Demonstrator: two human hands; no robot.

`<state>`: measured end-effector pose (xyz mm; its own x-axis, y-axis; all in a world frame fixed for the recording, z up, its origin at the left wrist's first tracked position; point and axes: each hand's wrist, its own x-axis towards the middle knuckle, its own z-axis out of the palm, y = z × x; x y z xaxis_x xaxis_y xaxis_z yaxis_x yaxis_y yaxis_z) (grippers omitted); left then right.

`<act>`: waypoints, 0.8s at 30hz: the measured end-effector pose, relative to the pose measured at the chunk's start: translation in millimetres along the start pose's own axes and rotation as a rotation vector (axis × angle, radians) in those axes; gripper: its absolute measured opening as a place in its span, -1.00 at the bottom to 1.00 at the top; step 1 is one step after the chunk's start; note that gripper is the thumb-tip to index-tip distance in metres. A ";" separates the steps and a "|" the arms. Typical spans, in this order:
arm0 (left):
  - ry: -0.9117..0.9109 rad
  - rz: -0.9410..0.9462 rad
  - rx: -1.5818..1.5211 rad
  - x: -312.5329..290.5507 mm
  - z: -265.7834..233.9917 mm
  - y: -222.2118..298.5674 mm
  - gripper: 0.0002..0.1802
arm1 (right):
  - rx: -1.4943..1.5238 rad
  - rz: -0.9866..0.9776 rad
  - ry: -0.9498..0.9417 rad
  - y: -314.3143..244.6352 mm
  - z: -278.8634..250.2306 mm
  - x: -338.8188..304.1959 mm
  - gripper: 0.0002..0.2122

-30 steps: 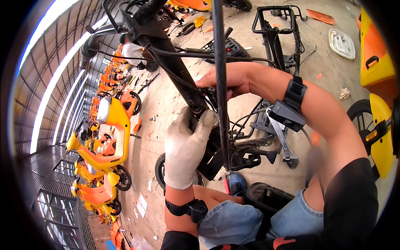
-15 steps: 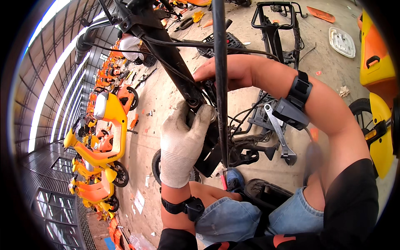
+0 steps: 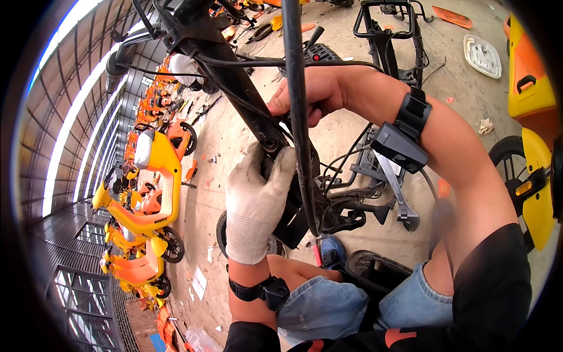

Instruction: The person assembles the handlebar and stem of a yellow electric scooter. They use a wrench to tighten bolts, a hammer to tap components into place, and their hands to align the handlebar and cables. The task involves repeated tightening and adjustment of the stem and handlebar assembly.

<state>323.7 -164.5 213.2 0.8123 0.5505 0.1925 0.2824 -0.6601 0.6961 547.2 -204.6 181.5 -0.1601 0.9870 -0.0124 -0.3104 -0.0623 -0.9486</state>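
A black metal tube of a stripped scooter frame slants down in front of me. At its lower end, by a bolt hole, my left hand in a pale work glove is closed around the joint. My right hand, bare, reaches in from the right behind a thick black bar. Its fingertips press against the tube's side just above the joint, the other fingers curled. Whatever lies between them is hidden. An adjustable wrench rests beside the frame, under my right forearm.
Loose black cables hang around the lower frame. Another bare black frame stands beyond on the concrete. A white plastic tray lies at far right, near a yellow scooter. Yellow-orange scooters line the left. A red-handled tool sits by my shoe.
My right hand has shifted slightly left and its fingers have curled more. The thick black bar has swung left at its top. The left hand stays at the joint.
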 end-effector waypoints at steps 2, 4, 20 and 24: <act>0.004 0.005 -0.009 -0.6 0.3 1.2 -0.65 | 0.021 0.003 -0.006 2.0 -0.9 0.5 -0.66; 0.009 0.016 -0.024 -1.4 0.9 4.5 -0.65 | -0.012 0.001 -0.013 0.4 0.4 -1.4 -0.65; 0.012 0.079 0.081 -0.8 -0.3 10.1 -0.65 | -0.071 -0.144 0.046 14.0 4.3 -0.1 -0.65; 0.015 0.059 0.042 -2.8 -0.1 12.8 -0.68 | 0.026 -0.152 0.015 17.7 4.1 0.6 -0.72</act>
<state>325.0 -174.4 221.6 0.8205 0.5176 0.2428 0.2561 -0.7124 0.6534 537.7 -205.7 166.0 -0.0960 0.9874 0.1257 -0.3544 0.0841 -0.9313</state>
